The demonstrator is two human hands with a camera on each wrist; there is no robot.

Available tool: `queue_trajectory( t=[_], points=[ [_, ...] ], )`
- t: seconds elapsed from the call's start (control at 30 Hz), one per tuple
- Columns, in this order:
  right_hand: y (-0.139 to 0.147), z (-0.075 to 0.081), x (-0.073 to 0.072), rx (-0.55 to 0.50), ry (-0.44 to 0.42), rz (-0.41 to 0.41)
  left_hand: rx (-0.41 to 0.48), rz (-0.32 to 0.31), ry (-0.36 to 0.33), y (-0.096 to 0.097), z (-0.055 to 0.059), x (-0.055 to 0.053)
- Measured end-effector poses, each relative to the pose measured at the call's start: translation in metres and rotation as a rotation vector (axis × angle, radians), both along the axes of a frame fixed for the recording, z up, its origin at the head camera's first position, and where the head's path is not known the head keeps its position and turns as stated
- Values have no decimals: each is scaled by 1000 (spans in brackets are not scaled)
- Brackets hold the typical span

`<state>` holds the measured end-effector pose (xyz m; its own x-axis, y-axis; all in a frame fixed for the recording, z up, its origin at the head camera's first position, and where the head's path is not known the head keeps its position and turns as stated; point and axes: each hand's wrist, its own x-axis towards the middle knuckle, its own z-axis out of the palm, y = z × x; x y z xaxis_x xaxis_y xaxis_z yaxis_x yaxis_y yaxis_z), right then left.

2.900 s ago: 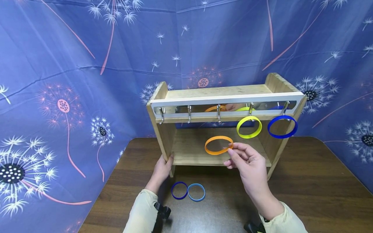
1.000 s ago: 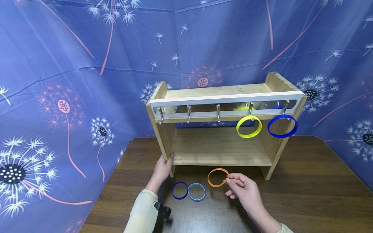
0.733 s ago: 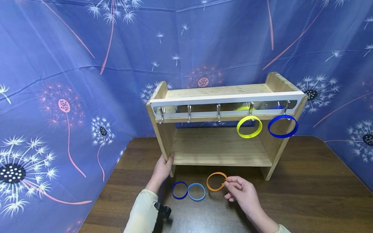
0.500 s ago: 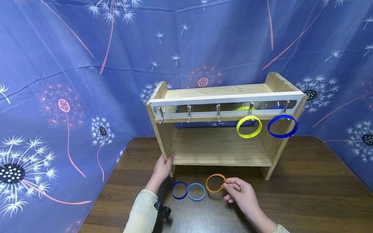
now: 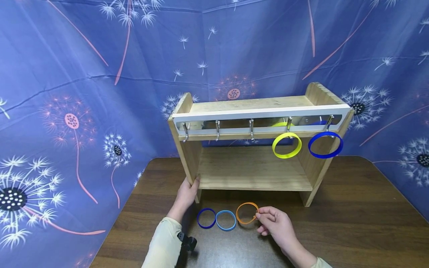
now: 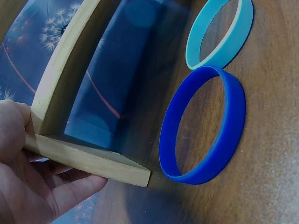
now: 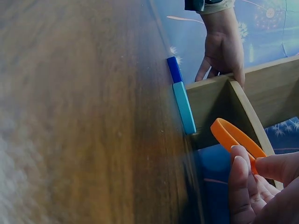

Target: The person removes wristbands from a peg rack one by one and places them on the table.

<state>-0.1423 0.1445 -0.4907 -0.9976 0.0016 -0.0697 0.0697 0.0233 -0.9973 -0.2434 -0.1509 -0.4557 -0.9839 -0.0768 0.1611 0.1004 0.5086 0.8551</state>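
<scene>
In the head view my left hand [image 5: 186, 194] grips the lower left side panel of a wooden shelf [image 5: 254, 171]. The left wrist view shows its thumb and fingers on either side of the wood. My right hand [image 5: 277, 226] pinches an orange wristband [image 7: 222, 135] by its right edge, between thumb and fingers, in front of the shelf. In the right wrist view the band appears raised off the table. A dark blue wristband [image 6: 233, 126] and a light blue wristband [image 6: 242, 32] lie side by side on the table, to the left of the orange one.
Metal hooks [image 5: 251, 130] line the shelf's front rail. A yellow wristband [image 5: 287, 156] and a blue wristband [image 5: 323, 156] hang from the two rightmost hooks. The brown wooden table [image 5: 362, 208] is backed by a blue dandelion-print cloth [image 5: 140, 111].
My right hand has carried the orange wristband down from in front of the shelf, then slightly further down and left, close to the light blue band. My left hand has stayed on the panel.
</scene>
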Motion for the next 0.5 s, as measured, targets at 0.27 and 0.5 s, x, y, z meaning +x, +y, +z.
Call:
queue_trajectory(
  t=[0.27,0.5],
  points=[
    [-1,-1,0,-3,5,6,-7,10,1,0,1,0],
    [-1,-1,1,-2,-2,7,-10,3,16,0,0,0]
  ],
)
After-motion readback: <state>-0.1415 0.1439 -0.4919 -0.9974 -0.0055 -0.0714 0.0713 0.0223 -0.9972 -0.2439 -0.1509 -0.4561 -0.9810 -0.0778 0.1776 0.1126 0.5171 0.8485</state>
